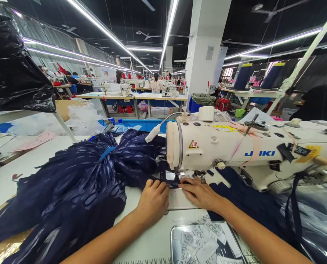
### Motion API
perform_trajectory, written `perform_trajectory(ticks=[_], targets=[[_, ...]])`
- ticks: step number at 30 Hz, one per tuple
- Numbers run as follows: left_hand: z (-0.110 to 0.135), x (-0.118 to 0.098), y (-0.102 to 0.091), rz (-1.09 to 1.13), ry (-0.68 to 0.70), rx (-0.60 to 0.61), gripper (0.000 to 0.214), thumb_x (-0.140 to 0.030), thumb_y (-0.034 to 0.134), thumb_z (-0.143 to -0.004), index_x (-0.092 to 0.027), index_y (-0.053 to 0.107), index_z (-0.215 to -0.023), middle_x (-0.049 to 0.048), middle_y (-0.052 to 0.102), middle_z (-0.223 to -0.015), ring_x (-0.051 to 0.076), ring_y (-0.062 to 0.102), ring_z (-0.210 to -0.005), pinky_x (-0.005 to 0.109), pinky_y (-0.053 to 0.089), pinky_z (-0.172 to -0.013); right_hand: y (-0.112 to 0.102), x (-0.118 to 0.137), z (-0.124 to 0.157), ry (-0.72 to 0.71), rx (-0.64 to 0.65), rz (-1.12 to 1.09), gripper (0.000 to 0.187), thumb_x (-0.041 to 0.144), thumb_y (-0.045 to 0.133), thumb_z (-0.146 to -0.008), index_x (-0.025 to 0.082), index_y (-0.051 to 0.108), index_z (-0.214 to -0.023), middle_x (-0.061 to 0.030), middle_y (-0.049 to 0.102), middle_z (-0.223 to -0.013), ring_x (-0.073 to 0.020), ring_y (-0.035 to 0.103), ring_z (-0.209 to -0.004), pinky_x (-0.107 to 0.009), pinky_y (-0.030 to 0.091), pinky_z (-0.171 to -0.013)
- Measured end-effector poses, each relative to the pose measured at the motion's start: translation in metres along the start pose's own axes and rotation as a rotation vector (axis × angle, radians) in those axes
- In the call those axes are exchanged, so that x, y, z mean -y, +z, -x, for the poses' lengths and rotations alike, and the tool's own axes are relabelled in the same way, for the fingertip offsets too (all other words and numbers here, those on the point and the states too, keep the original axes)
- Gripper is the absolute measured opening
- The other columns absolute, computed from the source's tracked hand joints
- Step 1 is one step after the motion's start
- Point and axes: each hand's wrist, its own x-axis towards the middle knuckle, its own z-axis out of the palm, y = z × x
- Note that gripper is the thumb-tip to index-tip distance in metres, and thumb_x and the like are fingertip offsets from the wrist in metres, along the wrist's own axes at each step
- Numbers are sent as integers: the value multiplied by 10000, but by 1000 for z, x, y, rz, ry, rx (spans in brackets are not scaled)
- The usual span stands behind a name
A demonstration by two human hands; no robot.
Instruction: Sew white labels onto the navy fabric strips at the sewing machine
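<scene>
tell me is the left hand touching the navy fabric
Touching: the head view shows the left hand lying flat on the edge of the navy fabric.

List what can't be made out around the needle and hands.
Head view:
- Needle: hidden behind the sewing machine head.
- Left hand grip: fingertips curled out of sight against the navy fabric.
- Seam: covered by the right hand.
- Labels in the metal tray: print too small, cut off by bottom edge.

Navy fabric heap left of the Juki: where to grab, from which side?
Take the navy fabric at the blue band, where its folds look cinched, coming from above on the left. Its right end lies under the sewing machine head, pressed down by the left hand and right hand.
</scene>
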Motion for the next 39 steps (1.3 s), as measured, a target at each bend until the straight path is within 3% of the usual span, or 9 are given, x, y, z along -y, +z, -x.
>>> perform_trajectory(ticks=[7,10,13,16,20,28,39], targets=[[2,0,2,-32,17,-5,117,-124,489,-757,-147,580,-827,47,580,-772,192,476,-710,350,316,-629,-1,-1,0,-10,-59,-75,297,149,433,-808,173,634,-1025,-79,630,-1051,-167,596,-939,-291,482,-828],[-1,2,0,-44,116,-63,156,-98,480,-754,-131,581,-869,65,598,-814,199,495,-728,350,333,-638,-3,-1,-1,-48,-79,-16,283,144,427,-815,174,639,-1002,-83,630,-1043,-170,604,-901,-293,498,-786],[-8,6,-1,-7,223,-96,225,-87,448,-779,-126,568,-966,91,609,-961,225,513,-901,380,348,-766,-7,4,-1,-87,-51,95,272,128,431,-814,174,627,-998,-89,612,-1063,-186,596,-878,-308,508,-736],[-15,11,3,102,229,-16,272,-92,446,-785,-146,553,-1029,79,606,-1056,218,495,-1029,402,304,-898,-11,11,-3,-97,-23,180,251,101,452,-799,155,619,-977,-94,613,-1022,-197,587,-845,-324,509,-713],[-14,17,8,181,216,71,318,-77,451,-775,-166,546,-1066,66,597,-1110,206,505,-1059,429,280,-949,-13,16,-5,-95,-27,193,252,79,456,-784,130,620,-968,-99,618,-1003,-190,586,-814,-309,511,-707],[-9,18,10,170,212,152,363,-59,391,-799,-161,529,-1119,87,552,-1182,233,504,-1084,507,278,-963,-13,13,-3,-112,-59,175,287,74,438,-781,108,608,-1009,-114,607,-1052,-199,570,-871,-319,494,-774],[-13,20,7,190,158,310,390,-54,383,-810,-174,498,-1163,77,491,-1251,241,466,-1140,518,288,-968,-11,13,-2,-93,-80,138,264,117,449,-799,111,612,-1007,-98,610,-1050,-205,571,-871,-324,500,-768]])
